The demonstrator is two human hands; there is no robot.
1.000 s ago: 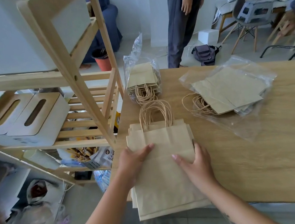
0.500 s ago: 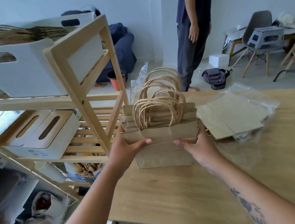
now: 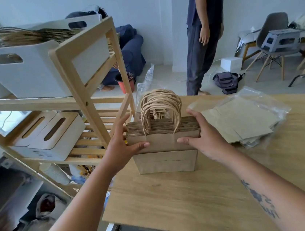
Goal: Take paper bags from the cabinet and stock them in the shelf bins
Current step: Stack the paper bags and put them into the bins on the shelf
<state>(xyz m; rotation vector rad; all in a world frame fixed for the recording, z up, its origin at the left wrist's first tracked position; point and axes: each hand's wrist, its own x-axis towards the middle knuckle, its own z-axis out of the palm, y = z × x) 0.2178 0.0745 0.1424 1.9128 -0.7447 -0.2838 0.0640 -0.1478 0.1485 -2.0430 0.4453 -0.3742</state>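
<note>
A thick stack of brown paper bags (image 3: 165,159) with twisted handles stands upright on its bottom edge on the wooden table (image 3: 205,200). My left hand (image 3: 122,147) grips the stack's left side, thumb across the front. My right hand (image 3: 205,139) grips its right side the same way. To the left stands a wooden shelf (image 3: 80,89). Its top level carries a white bin (image 3: 34,71) holding flat paper bags (image 3: 30,35). The level below carries two white bins (image 3: 49,134) with slotted lids.
More flat bags in clear plastic wrap (image 3: 243,120) lie on the table to the right. A person (image 3: 203,33) stands beyond the table's far edge. A backpack (image 3: 226,82), a red pot (image 3: 125,82) and chairs (image 3: 273,44) are on the floor behind.
Both hands lifted the stack from lying flat at the table's near edge and stood it upright farther in. My view rose toward the shelf's top bin.
</note>
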